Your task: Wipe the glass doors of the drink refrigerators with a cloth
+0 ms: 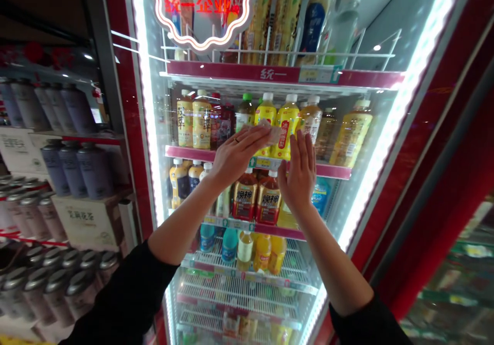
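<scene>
My left hand [238, 152], a ring on one finger, presses a crumpled whitish tissue [275, 134] against what looks like the glass door of a lit drinks cooler. The tissue shows beyond the fingertips; part of it is under the fingers. To its right, my right hand [299, 172] lies flat with its fingers stretched upward and holds nothing. Behind the hands, yellow-labelled bottles [265, 112] stand on a shelf with a red edge strip [332, 171]. Dark red-brown bottles [245, 196] stand one shelf lower.
A glowing neon sign [204, 45] hangs at the cooler's top. Bright light strips [148, 103] run down both sides. At left, shelves hold several purple-grey bottles [94, 170] and a pale carton [87, 219]. A red frame [428, 242] stands at right, beside blurred shelves.
</scene>
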### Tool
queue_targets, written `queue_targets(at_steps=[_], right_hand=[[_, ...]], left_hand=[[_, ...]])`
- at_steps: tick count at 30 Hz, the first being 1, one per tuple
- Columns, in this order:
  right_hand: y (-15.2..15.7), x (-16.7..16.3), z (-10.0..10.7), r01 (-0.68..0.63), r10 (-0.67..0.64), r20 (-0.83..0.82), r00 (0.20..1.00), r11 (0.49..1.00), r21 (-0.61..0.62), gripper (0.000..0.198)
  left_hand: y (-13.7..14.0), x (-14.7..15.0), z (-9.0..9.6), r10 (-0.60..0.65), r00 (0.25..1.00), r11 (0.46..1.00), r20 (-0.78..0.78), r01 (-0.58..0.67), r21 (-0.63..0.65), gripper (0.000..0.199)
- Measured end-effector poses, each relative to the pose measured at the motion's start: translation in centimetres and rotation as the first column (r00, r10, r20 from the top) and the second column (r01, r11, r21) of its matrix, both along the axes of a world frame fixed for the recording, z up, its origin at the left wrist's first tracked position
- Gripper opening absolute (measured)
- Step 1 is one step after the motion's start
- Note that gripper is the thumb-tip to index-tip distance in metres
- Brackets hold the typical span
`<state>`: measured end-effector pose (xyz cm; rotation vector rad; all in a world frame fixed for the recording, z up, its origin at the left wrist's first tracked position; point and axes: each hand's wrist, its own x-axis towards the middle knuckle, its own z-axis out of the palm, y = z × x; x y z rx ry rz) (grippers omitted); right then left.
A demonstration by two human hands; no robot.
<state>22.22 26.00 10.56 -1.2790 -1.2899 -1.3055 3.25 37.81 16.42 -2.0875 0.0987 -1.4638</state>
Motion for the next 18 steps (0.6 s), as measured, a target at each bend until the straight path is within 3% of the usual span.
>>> queue_targets(at_steps=[3, 5, 8, 12, 15, 18], right_hand=[[0.0, -1.1, 1.2, -0.064, 0.065, 0.066, 0.996, 0.998, -0.014, 0.084], [0.2, -1.6, 1.4, -0.104, 0.104, 0.097, 0.99, 0.995, -0.012, 0.082], [1.0, -2.0, 0.8, -0.108, 0.112, 0.122, 0.986, 0.993, -0.038, 0.081], [1.8, -2.4, 0.0, -0.07, 0.086, 0.207, 0.975, 0.994, -0.083, 0.082], [1.9, -2.6, -0.1, -0.055, 0.08, 0.209, 0.975, 0.991, -0.125, 0.084], [1.9, -2.7, -0.1, -0.047, 0.077, 0.213, 0.974, 0.988, -0.144, 0.084]], left_hand=[[0.5, 0.5, 1.5, 0.004, 0.994, 0.998, 0.107, 0.002, -0.062, 0.078], [0.4, 1.1, 1.4, 0.015, 0.987, 0.998, 0.163, -0.003, -0.07, 0.078], [-0.1, 0.9, -0.5, 0.021, 0.983, 1.0, 0.181, -0.018, -0.014, 0.077], [0.5, -2.5, -2.4, 0.054, 0.995, 0.995, 0.087, -0.061, 0.073, 0.079], [1.7, -4.8, -1.0, 0.102, 0.993, 0.992, 0.056, -0.106, 0.064, 0.081], [2.3, -4.3, 1.8, 0.102, 0.983, 0.995, 0.153, -0.104, 0.003, 0.078]])
